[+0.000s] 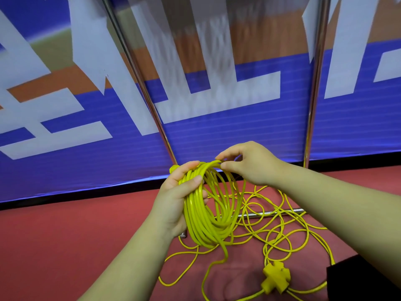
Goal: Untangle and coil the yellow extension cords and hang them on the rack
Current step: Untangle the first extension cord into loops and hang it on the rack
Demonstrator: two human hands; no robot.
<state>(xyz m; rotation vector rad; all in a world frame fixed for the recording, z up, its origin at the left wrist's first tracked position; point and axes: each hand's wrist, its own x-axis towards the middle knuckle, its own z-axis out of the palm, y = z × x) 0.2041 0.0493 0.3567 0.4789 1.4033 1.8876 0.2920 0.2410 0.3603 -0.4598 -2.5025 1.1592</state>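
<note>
Left hand (175, 196) grips the coiled yellow plastic extension cord (208, 213); right hand (249, 164) pinches its top loop – loose yellow cord (282, 231) sprawls on the red floor (65, 235).

The red floor (76, 231) carried loose yellow cord (273, 230) tangled at four o'clock, a cross-shaped socket block (276, 278) at five, and the rack's chrome base bar (271, 212).

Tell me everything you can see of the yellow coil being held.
The coil is a bundle of many loops of thin, glossy yellow cord, plastic-sheathed by its look, held roughly upright above the red floor. The left hand grips its left side; the right hand pinches a strand at its top. One strand trails from its bottom down to the loose tangle on the floor.
</note>
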